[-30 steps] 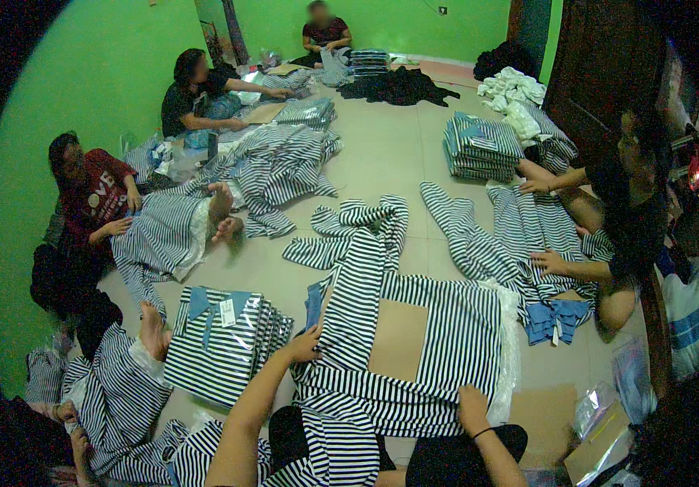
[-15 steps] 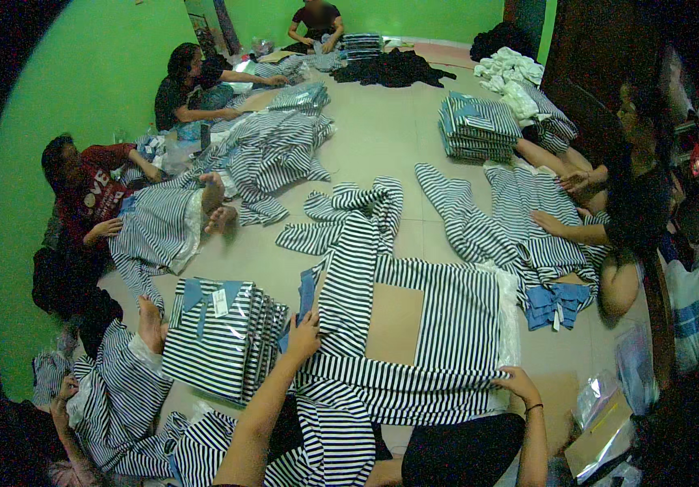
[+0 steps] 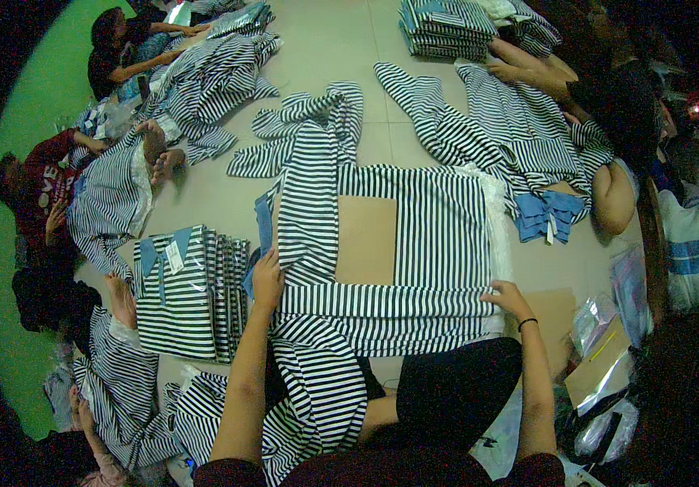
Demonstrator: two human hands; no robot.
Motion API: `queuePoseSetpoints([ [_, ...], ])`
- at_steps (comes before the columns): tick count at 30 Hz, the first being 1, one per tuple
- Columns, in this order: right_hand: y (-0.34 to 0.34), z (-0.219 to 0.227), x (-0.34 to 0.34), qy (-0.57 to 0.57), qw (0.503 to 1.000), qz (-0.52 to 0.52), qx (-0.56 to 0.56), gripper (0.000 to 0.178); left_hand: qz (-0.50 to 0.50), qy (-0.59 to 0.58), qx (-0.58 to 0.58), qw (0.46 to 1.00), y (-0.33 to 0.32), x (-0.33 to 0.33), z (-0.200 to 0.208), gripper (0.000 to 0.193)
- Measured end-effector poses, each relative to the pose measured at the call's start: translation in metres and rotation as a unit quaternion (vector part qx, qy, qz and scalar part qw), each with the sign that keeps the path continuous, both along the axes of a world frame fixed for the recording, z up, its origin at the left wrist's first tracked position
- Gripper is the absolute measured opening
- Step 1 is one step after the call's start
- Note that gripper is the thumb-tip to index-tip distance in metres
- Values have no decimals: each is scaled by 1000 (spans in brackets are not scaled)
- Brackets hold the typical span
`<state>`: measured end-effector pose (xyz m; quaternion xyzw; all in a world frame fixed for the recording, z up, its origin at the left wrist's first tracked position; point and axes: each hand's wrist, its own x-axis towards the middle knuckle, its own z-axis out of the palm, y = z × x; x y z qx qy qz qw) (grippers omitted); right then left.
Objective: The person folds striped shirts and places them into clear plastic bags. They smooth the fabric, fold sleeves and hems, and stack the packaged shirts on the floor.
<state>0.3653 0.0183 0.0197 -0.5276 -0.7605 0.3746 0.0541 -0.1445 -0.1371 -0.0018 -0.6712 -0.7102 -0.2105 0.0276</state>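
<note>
In front of me a black-and-white striped shirt [image 3: 443, 235] lies spread on the floor, its blue collar [image 3: 263, 223] to the left and a white ruffled hem [image 3: 496, 215] to the right. A rectangle of brown cardboard [image 3: 366, 242] rests on its middle. One sleeve is laid across the shirt by the collar end, and the near side is folded over in a long strip. My left hand [image 3: 268, 280] grips the fold's collar end, fingertips partly hidden. At the hem end, my right hand [image 3: 509, 299] pinches the same fold between thumb and fingers.
A stack of folded, bagged striped shirts [image 3: 172, 300] stands left of my left hand. Loose striped cloth [image 3: 317, 381] lies by my lap. Clear plastic bags [image 3: 601, 365] and a cardboard sheet [image 3: 548, 325] are on the right. Several people sit around with more striped shirts [image 3: 520, 138].
My view has tilted down, so everything appears higher in the picture and more of my arms and lap shows. Both hands stay at the two ends of the shirt's folded strip.
</note>
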Motion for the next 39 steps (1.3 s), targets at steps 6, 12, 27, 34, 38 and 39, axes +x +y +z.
queuePoseSetpoints([
  [6, 0, -20, 35, -192, 978, 4, -76, 33, 50, -92, 4, 994, -1, 3, 2, 45],
  [12, 10, 17, -16, -299, 933, -57, 190, 24, 147, -197, -37, 969, 3, 4, 7, 38],
  [27, 155, -24, -425, 261, 937, -200, 121, 42, 174, -296, -21, 939, 4, 2, 9, 28],
  [34, 169, -8, -431, 252, 946, -145, 143, 22, 169, -314, -10, 934, 6, 2, 9, 26],
  [38, 160, 35, -408, 441, 888, -127, -18, 21, 176, -283, -6, 943, 4, 2, 6, 23],
  [39, 156, 48, -388, 477, 864, -116, -111, 26, 184, -268, -18, 945, 4, 1, 5, 22],
])
